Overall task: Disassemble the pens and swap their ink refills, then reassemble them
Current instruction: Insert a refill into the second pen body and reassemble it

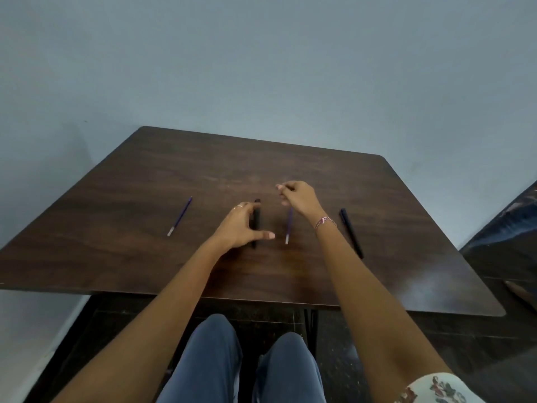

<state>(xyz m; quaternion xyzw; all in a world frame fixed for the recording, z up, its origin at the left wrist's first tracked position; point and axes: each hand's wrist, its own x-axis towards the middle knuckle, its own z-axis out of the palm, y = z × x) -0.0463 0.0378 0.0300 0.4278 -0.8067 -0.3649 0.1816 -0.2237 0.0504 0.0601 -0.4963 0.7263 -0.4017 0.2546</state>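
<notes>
On the dark brown wood-grain surface [145, 175], the left refill [180, 216], a thin purple ink tube with a silver tip, lies bare and well apart from everything else, so at least one pen looks already taken apart.

Next comes your left hand [242, 228]. Its fingers [242, 209] are curled against the left barrel [257, 219], a slim black plastic pen body lying flat, and your thumb stretches out across its near end. The barrel rests on the surface; it is not lifted.

Just to the right of it lies the middle refill [289, 225], a second thin purple tube with a pale tip, also bare and touching nothing but the surface.

Your right hand [297, 196], the one with the pink bracelet [325, 221], hovers over the far end of that refill with its fingers [286, 189] bunched together. Whether a small part is pinched there is too small to tell.

Farthest right, the right barrel [351, 232], another slim black pen body, lies alone near the edge.

By my reading, disassembly is done: two refills out, two barrels separate. Which refill came from which barrel cannot be told, so the swap itself is not yet shown. Still left: slide each refill into the other pen's barrel and close both pens. No caps or loose tips are visible.
</notes>
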